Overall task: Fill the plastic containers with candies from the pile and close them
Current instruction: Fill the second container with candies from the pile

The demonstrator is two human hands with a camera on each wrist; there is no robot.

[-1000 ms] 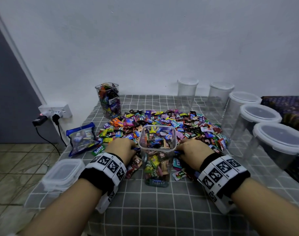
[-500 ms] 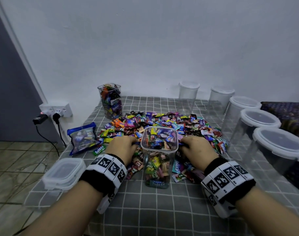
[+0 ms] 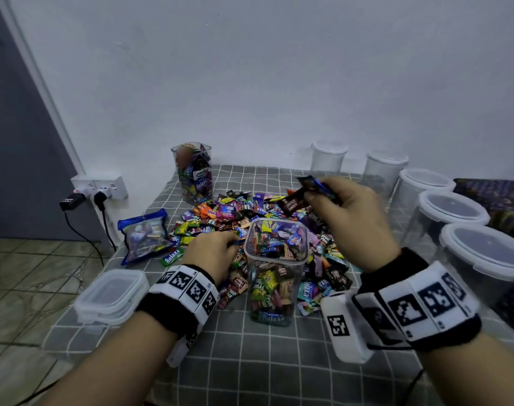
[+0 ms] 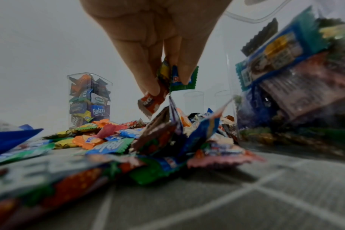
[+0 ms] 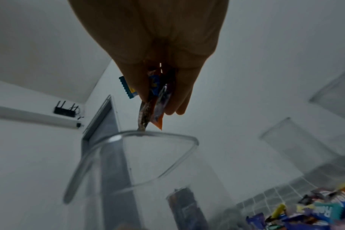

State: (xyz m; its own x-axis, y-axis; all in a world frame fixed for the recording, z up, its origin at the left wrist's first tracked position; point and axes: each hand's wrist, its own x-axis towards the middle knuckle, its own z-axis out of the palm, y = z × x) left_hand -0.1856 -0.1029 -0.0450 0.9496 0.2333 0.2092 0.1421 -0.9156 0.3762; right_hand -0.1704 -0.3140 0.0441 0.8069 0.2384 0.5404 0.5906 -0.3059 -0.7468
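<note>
A clear square container, open and nearly full of wrapped candies, stands before the candy pile on the checked cloth. My right hand is raised above and behind the container's rim, pinching several candies. My left hand sits low at the pile, left of the container, fingers pinching a few candies just above the heap. A second filled container without a lid stands at the back left.
Several empty lidded round containers line the right side and back. A lidded square tub sits at the front left edge. A blue candy bag lies left of the pile. Wall socket with plugs at left.
My right hand has lifted from the pile beside the container to above its rim, carrying candies. The left hand stays at the pile, its fingers now pinching candies.
</note>
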